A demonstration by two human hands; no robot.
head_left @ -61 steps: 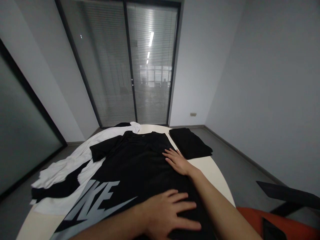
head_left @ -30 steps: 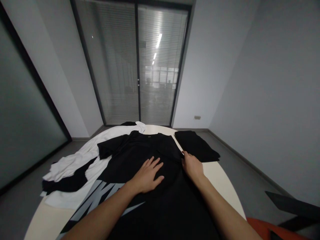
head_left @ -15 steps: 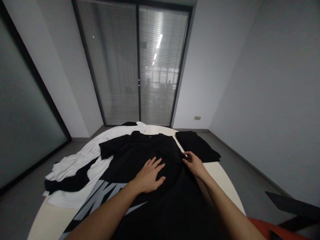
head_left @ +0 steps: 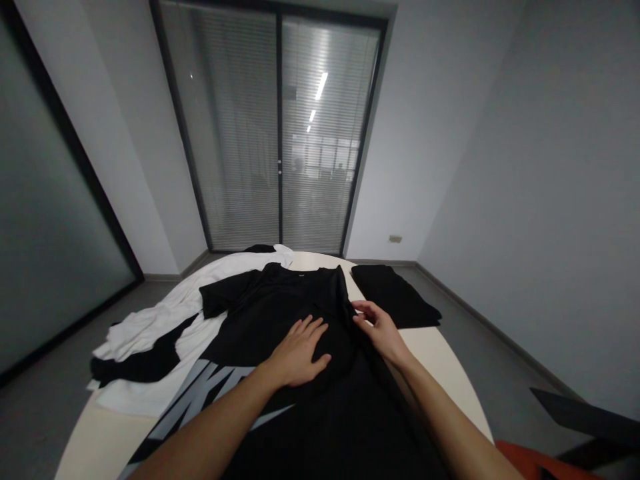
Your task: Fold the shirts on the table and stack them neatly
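A black T-shirt (head_left: 280, 313) with large grey lettering lies spread over the table, its collar at the far end. My left hand (head_left: 300, 353) rests flat on the shirt's middle with the fingers stretched out. At the shirt's right edge, my right hand (head_left: 383, 333) has its thumb and fingers curled on the cloth, which is folded inward there. The right sleeve is turned in over the chest, while the left sleeve stays spread out. Dark cloth hides exactly how the right fingertips grip.
A loose heap of white and black clothes (head_left: 150, 333) covers the left side of the pale round table (head_left: 450, 373). Folded black cloth (head_left: 395, 297) sits at the right edge. An orange chair (head_left: 540, 460) stands at lower right, with glass doors (head_left: 320, 200) beyond.
My right hand has moved slightly left, bringing the shirt's right edge and sleeve inward. My left hand has stayed flat in place.
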